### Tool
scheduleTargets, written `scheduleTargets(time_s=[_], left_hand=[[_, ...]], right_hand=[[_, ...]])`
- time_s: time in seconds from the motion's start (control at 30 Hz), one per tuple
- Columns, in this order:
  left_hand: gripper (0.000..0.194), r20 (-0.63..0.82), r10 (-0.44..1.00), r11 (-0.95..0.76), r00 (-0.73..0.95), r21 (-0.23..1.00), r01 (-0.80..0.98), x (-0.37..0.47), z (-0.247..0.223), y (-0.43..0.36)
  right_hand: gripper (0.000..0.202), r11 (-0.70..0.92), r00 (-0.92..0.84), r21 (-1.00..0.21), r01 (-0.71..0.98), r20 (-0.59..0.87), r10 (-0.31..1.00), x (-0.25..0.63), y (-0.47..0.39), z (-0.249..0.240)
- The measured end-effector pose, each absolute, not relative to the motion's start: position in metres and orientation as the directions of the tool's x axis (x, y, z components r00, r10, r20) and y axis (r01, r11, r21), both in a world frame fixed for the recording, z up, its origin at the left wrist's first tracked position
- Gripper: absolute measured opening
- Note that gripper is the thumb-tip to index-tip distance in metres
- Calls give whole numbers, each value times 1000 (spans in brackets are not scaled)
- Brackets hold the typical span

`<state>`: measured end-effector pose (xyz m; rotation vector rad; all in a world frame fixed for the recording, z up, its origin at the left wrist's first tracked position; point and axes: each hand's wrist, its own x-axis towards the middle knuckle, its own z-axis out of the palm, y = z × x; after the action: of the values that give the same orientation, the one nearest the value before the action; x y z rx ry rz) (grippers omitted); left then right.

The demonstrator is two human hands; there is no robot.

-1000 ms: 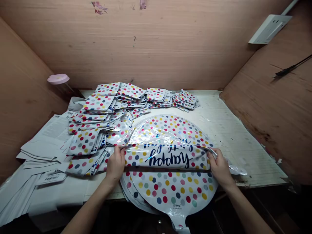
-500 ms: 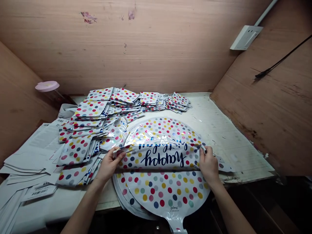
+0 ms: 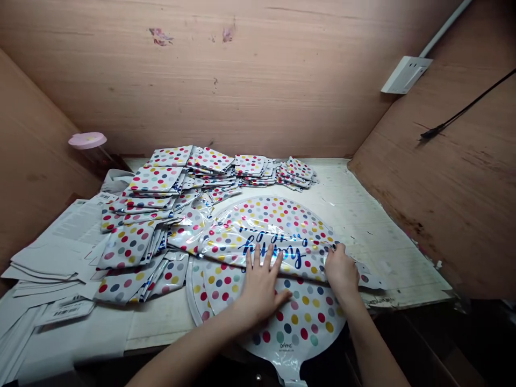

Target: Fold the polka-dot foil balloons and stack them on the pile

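A polka-dot foil balloon (image 3: pixel 229 250), folded into a flat band with blue "happy birthday" lettering, lies across a stack of flat round foil balloons (image 3: pixel 310 317). My left hand (image 3: pixel 262 282) rests on the band's lower middle, fingers spread and palm down. At the band's right end, my right hand (image 3: pixel 342 270) grips the folded edge with curled fingers. The stack's neck hangs over the table's front edge. Left of the band are piles of folded dotted balloons (image 3: pixel 127 247), close to its left end.
More folded balloon packets (image 3: pixel 298 171) line the back of the table (image 3: pixel 387 252). Paper sheets (image 3: pixel 52 247) lie at the left. A cup with a pink lid (image 3: pixel 87 141) stands in the back left corner. A wall socket (image 3: pixel 407 74) and black cable (image 3: pixel 463 107) are at the right.
My left hand has let go of the band's left end and moved right to lie flat on its middle. My right hand keeps its hold on the right end.
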<state>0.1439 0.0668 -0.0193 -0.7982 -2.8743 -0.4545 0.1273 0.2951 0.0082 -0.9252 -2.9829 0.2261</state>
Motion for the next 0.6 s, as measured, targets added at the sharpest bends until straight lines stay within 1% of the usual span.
scheduleTargets(time_s=[0.03,0.07,0.1,0.13,0.17,0.2,0.23,0.27,0.33,0.37,0.4,0.47,0.53,0.57,0.6], left_hand=[[87,151,495,814,-856,264,518,145,-23,76],[91,117,499,816,-859,271,511,145,-27,81],[92,93,508,813,-856,276,513,143,-30,83],[91,76,528,803,-846,280,526,140,-31,81],[90,65,553,788,-830,282,547,137,-31,78],[89,59,576,774,-815,281,567,134,-30,74],[88,57,594,763,-803,277,584,132,-28,70],[87,61,606,755,-793,270,598,130,-26,67],[86,76,607,759,-791,242,605,131,-22,64],[83,86,594,772,-800,220,596,132,-21,64],[78,95,574,790,-813,194,581,133,-22,64],[61,112,574,799,-811,139,585,136,-26,60],[49,137,689,706,-711,93,702,137,-30,49],[46,161,766,619,-623,77,781,136,-31,40],[44,191,831,520,-523,66,851,135,-31,31]], right_hand=[[41,826,-833,-138,546,10,553,136,297,12],[45,866,-864,-122,484,85,495,147,299,14],[48,928,-911,-89,361,179,372,159,302,15],[48,982,-943,-30,187,276,188,171,305,14],[45,999,-939,49,-7,344,-24,182,308,10],[39,976,-900,131,-174,381,-212,190,310,5],[33,938,-854,189,-290,392,-343,196,311,-1],[31,907,-813,225,-356,405,-419,200,310,-7],[31,878,-752,239,-415,453,-479,206,302,-14],[32,865,-726,215,-454,474,-499,209,296,-12],[31,843,-706,163,-512,480,-522,212,289,-8],[29,723,-661,-10,-691,414,-626,217,274,10],[29,571,-611,-218,-792,296,-734,214,264,29],[31,519,-591,-301,-800,245,-768,208,261,35],[34,503,-592,-357,-787,206,-779,200,260,37]])
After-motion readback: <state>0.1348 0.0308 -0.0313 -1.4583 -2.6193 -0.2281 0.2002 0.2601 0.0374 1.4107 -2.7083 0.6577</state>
